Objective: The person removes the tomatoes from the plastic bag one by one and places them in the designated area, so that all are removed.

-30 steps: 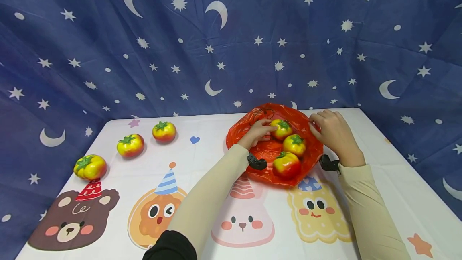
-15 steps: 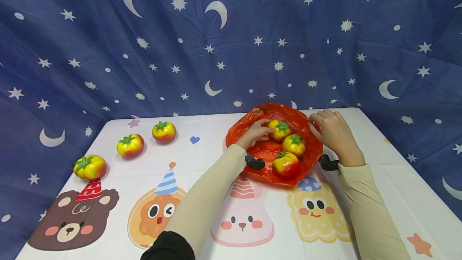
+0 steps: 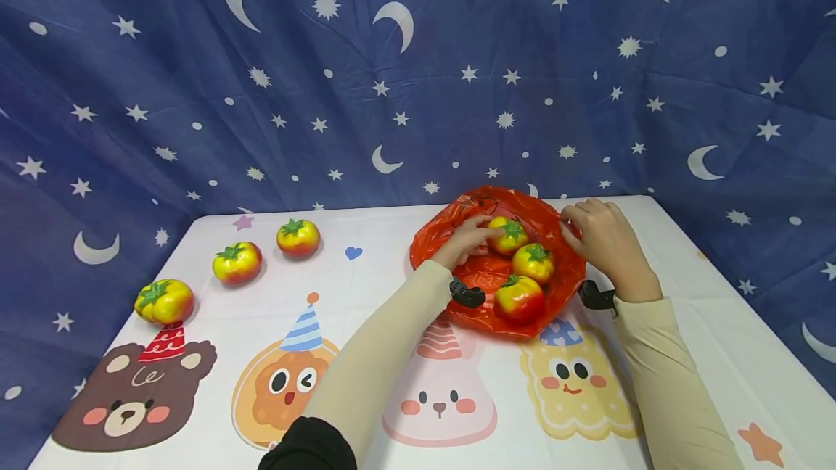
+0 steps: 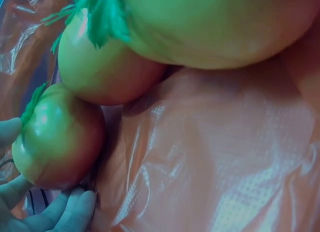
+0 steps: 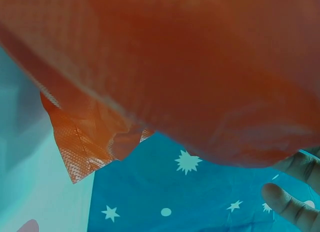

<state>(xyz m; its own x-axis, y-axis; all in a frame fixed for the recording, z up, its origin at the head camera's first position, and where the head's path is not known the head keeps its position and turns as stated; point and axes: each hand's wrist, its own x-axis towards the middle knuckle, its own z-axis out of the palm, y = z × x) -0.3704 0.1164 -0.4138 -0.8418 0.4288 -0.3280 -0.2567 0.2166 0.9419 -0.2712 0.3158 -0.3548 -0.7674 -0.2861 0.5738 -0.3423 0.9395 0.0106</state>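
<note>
A red plastic bag (image 3: 444, 260) lies spread wide on the table, its mouth facing up. Inside it are three yellow-red tomatoes with green leafy tops. My left hand (image 3: 465, 241) reaches into the bag and grips the farthest tomato (image 3: 509, 236), thumb on one side and fingers on the other in the left wrist view. That tomato touches the middle tomato (image 3: 533, 264); the nearest tomato (image 3: 519, 299) sits in front. At the bag's right rim, my right hand (image 3: 604, 241) holds the plastic with curled fingers; the bag partly hides its fingertips in the right wrist view.
At the left of the white tablecloth (image 3: 366, 281) stand three more tomatoes: a front one (image 3: 164, 302), a middle one (image 3: 237, 263) and a back one (image 3: 298, 238). A blue curtain (image 3: 418, 78) with moons and stars hangs behind the table.
Between half a second ago and now, my left hand and the farthest tomato have shifted slightly right, back to about where they were a second ago. My right hand stays in place.
</note>
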